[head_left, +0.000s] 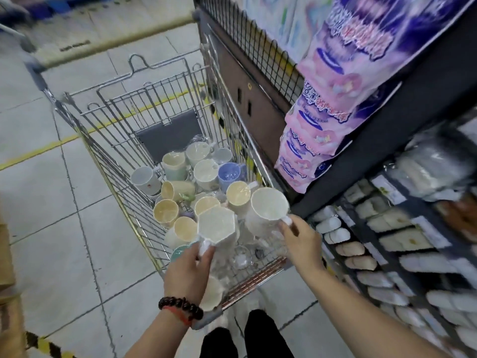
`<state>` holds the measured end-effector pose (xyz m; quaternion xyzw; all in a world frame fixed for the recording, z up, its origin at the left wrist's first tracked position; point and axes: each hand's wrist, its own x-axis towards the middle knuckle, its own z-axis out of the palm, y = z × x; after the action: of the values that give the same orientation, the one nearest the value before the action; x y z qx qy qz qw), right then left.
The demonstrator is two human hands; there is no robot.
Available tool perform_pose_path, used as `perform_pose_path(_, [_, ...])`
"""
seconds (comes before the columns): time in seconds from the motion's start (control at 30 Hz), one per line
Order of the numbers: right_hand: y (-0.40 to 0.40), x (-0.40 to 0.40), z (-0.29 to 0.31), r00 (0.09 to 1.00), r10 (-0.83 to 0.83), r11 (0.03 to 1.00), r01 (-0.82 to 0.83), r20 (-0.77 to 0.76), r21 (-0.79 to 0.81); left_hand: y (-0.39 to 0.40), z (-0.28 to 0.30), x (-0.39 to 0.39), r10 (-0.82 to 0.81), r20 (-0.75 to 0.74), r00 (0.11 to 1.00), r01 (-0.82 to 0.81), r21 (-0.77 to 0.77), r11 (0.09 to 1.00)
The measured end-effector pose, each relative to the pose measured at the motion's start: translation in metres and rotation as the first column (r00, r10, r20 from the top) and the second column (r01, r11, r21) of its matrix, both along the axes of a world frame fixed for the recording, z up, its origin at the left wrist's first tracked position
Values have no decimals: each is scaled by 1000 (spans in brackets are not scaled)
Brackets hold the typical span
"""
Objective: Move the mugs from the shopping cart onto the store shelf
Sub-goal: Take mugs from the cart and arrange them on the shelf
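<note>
Both hands were already loaded above the shopping cart (144,117). The left hand (189,271) pinched the handle of a hexagonal white mug (216,224) over the cart's near end, and the right hand (300,237) gripped the handle of a round white mug (267,210) at the cart's right rim. Both mugs hung mouth-up, handles toward the person. The store shelf (387,244) lay just right of the cart, so the right hand sat nearer it. More mugs (204,171) remained in the cart's basket.
</note>
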<state>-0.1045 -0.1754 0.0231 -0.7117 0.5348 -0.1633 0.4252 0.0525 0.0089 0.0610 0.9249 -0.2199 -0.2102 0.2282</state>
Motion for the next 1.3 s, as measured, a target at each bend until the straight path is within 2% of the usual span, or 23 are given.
perform_pose_path(0.1, [6, -16, 47, 987, -121, 990, 127, 102, -53, -18, 38, 4, -73, 10, 997, 74, -167, 983])
perform_pose_path(0.2, [12, -34, 86, 950, -246, 957, 269, 192, -105, -37, 73, 3, -122, 19, 992, 121, -348, 930])
perform_pose_path(0.33, [27, -60, 141, 881, -350, 901, 409, 318, -142, -59, 109, -8, -229, 56, 972, 229, -455, 861])
perform_pose_path(0.47, [47, -86, 187, 803, -435, 826, 536, 407, -175, -77, 150, -30, -375, 66, 925, 344, -568, 748])
perform_pose_path(0.67, [72, -132, 232, 681, -566, 653, 714, 464, -251, -102, 191, -68, -551, 97, 829, 478, -633, 608])
perform_pose_path(0.93, [77, -203, 284, 568, -614, 446, 822, 548, -353, -156, 242, -125, -651, 237, 721, 595, -694, 405])
perform_pose_path(1.13, [65, -253, 333, 539, -604, 321, 838, 586, -441, -193, 293, -170, -677, 280, 680, 609, -730, 310])
perform_pose_path(1.3, [43, -289, 368, 546, -554, 286, 834, 628, -473, -223, 336, -207, -702, 277, 657, 575, -785, 229])
